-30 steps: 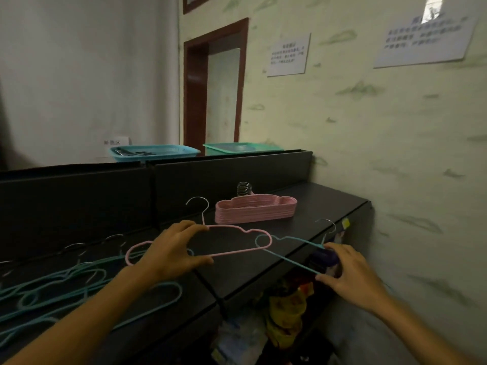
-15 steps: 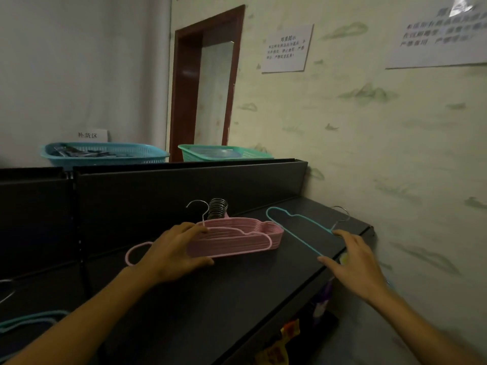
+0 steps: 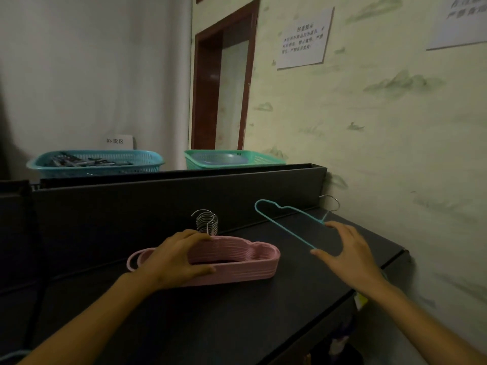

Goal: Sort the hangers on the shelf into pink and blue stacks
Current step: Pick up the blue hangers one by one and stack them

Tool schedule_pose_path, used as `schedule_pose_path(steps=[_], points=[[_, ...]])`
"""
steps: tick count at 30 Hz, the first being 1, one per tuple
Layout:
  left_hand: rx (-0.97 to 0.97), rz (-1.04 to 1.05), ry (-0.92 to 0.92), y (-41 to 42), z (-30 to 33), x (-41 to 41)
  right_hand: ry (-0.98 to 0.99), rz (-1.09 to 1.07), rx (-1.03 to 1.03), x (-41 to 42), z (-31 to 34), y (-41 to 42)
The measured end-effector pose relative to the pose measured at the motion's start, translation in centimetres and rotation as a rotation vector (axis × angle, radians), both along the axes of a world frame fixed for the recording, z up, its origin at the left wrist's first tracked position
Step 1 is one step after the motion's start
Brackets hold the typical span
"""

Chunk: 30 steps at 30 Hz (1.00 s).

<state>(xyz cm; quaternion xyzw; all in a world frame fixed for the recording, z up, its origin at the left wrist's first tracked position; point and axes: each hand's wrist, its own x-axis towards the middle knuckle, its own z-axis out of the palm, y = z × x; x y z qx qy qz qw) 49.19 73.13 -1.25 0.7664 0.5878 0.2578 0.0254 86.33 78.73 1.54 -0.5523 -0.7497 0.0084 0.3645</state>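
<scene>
Hangers: pink stack (image 3: 237, 262) lies flat on the dark shelf (image 3: 263, 325), about mid-frame, metal hooks (image 3: 207, 222) bunched upright at its rear edge toward the shelf's back panel (image 3: 158, 201). Left hand (image 3: 175, 258) sits over the left part of the stack, fingers curled over the top pink hanger and thumb against the front face of the stack, so it grips that top layer; one pink loop (image 3: 133, 260) sticks out to the left, slightly offset from the rest. Blue hanger (image 3: 286, 223) is to the right of the stack, clear of it, its far end raised above the shelf and its hook (image 3: 332, 202) near the wall (image 3: 395, 154). Right hand (image 3: 347, 252) is at the near end of the blue hanger, fingers spread and nearly straight, thumb tip and fingertips touching the wire; no closed grip is visible. Edge of another blue hanger (image 3: 11, 355) shows at bottom left. On the ledge behind the back panel: blue basket (image 3: 97, 162) holding dark items, green basket (image 3: 234, 159). Paper notice (image 3: 303, 39) on the wall, doorway (image 3: 224, 83) beyond.
</scene>
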Motion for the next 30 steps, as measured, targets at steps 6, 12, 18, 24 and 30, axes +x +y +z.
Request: schedule_pose_path(steps=[6,12,18,24,30], points=[[-0.015,0.032,-0.018,0.7,-0.3,0.7,-0.015,0.091,0.021,0.2,-0.6,3.3],[-0.074,0.019,-0.031,1.0,0.3,1.2,0.0,0.142,0.043,0.5,-1.0,4.9],[-0.102,0.024,-0.042,0.9,0.7,1.2,0.007,0.168,0.043,0.9,-1.4,5.8],[-0.102,0.03,-0.041,1.0,0.6,1.2,0.022,0.183,0.056,0.1,-1.6,6.0],[-0.124,0.013,-0.059,0.9,1.0,1.4,0.025,0.208,0.066,-0.8,-1.5,5.7]])
